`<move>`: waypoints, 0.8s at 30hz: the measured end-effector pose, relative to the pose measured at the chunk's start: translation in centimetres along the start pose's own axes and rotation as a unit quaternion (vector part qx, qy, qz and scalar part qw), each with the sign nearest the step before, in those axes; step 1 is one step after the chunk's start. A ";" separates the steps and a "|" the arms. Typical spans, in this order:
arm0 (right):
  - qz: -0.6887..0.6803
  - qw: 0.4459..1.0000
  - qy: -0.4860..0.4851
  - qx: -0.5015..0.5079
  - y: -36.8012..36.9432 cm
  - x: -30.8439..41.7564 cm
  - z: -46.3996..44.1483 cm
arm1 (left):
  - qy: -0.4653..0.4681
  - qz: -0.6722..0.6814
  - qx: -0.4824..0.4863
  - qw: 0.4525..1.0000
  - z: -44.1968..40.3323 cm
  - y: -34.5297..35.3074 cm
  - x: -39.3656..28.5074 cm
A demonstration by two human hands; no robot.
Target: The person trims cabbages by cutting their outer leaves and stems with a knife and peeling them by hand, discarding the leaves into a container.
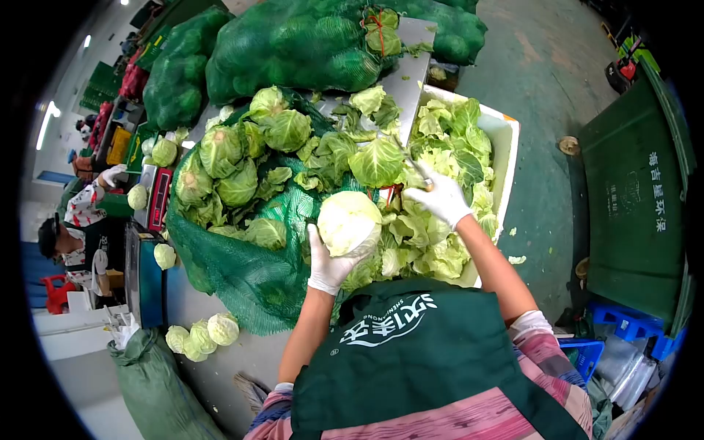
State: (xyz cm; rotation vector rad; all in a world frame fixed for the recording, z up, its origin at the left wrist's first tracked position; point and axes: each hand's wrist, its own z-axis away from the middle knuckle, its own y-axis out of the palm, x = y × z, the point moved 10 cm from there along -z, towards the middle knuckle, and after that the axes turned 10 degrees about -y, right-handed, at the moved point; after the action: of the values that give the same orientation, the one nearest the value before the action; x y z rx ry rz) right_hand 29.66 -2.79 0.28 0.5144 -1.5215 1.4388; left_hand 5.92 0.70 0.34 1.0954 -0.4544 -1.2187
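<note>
My left hand [329, 265], in a white glove, cups a pale, trimmed cabbage [347, 222] from below, with its fingers wrapped round the underside. A knife [415, 165] is gripped in my white-gloved right hand [444, 199], its thin blade pointing up and left, apart from the cabbage. Just beyond the blade is a loose green leaf [377, 162]. Left of my hands, an opened green mesh sack [242, 282] holds several untrimmed cabbages [222, 150]. Beneath my right hand, cut leaves [440, 246] fill a white foam box [506, 165].
Full mesh sacks [293, 55] lie at the far side of the metal table [414, 62]. Trimmed cabbages [222, 329] sit at the left, near a red scale [159, 198]. A co-worker [84, 235] is further left. A large green bin [634, 198] stands at right.
</note>
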 end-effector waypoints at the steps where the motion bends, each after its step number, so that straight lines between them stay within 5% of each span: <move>1: -0.112 0.993 0.004 0.033 1.2 3.7 0.9 | -0.001 0.002 -0.001 1.000 -0.1 -0.4 0.1; 3: -0.062 0.984 -0.140 0.087 5.3 8.7 2.5 | -0.048 -0.063 0.002 0.997 -0.7 -0.8 0.8; 7: -0.242 0.960 -0.122 0.066 5.9 7.8 2.6 | 0.081 -0.223 -0.007 0.971 -0.3 -0.1 -1.9; 9: -0.239 0.963 -0.078 0.094 6.0 6.8 3.0 | 0.073 -0.150 -0.015 0.986 0.0 -0.3 -1.9; 11: -0.281 0.950 0.012 0.137 6.5 6.4 3.9 | 0.180 -0.319 -0.080 0.927 0.8 0.8 -4.3; 12: -0.300 0.938 0.058 0.162 7.3 5.8 4.5 | 0.249 -0.461 -0.127 0.842 2.0 3.2 -5.5; 13: -0.315 0.925 0.104 0.185 8.1 5.2 5.2 | 0.250 -0.458 -0.129 0.843 2.1 3.5 -5.5; 17: -0.235 0.967 -0.096 0.030 5.8 7.4 3.5 | 0.314 -0.524 -0.135 0.780 2.9 6.0 -5.4; 19: -0.062 0.986 -0.152 -0.007 4.3 10.2 3.7 | 0.320 -0.540 -0.132 0.767 2.8 6.2 -4.8; 24: -0.142 0.951 -0.244 -0.123 3.8 10.4 3.6 | 0.342 -0.588 -0.157 0.716 3.3 6.4 -5.0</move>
State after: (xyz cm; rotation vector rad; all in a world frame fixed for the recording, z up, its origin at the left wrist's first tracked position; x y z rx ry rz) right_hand 20.48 -2.27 7.43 0.9409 -1.8899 0.9188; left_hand 4.94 3.56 8.56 1.4459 1.1971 -1.6981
